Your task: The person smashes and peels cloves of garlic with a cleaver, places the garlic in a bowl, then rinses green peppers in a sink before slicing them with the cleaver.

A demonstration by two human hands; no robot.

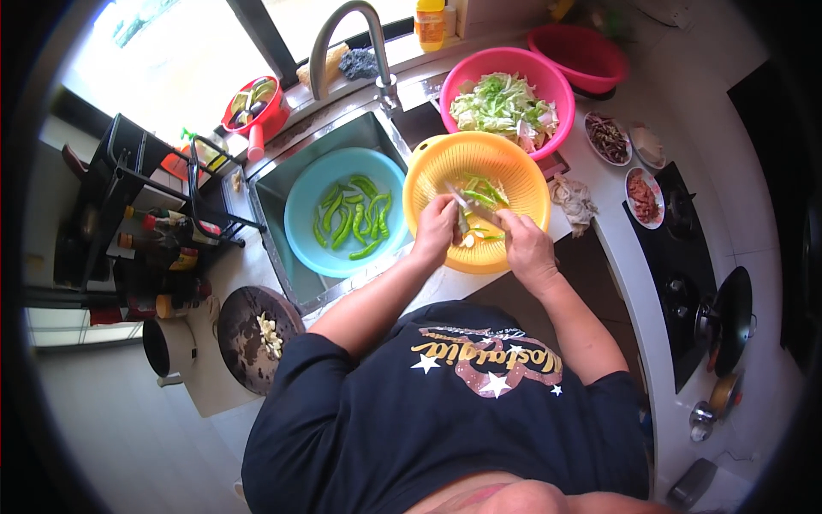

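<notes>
Peppers [358,221] lie in the blue basin [297,214] left of the yellow colander [533,171], above which the left hand [438,228] pinches what looks like a green pepper [464,224] and the right hand [529,248] grips a small knife [479,209], with cut pepper pieces [485,192] lying inside the colander.

My T-shirt [342,428] is black, its front printed with gold lettering, white stars and a brownish-pink shape. The knife [481,209] in my grip shows silvery grey. My colander [427,171] is orange-yellow with a pattern of fine lines; its pepper pieces [485,190] are bright green with paler parts. I see vivid green on the whole peppers [366,250] and turquoise blue on their basin [295,210]. The shredded cabbage [505,107] runs from white to light green, its bowl [561,92] hot pink. My chopping board [242,347] is mottled dark brown and tan, the garlic [270,336] creamy white.
</notes>
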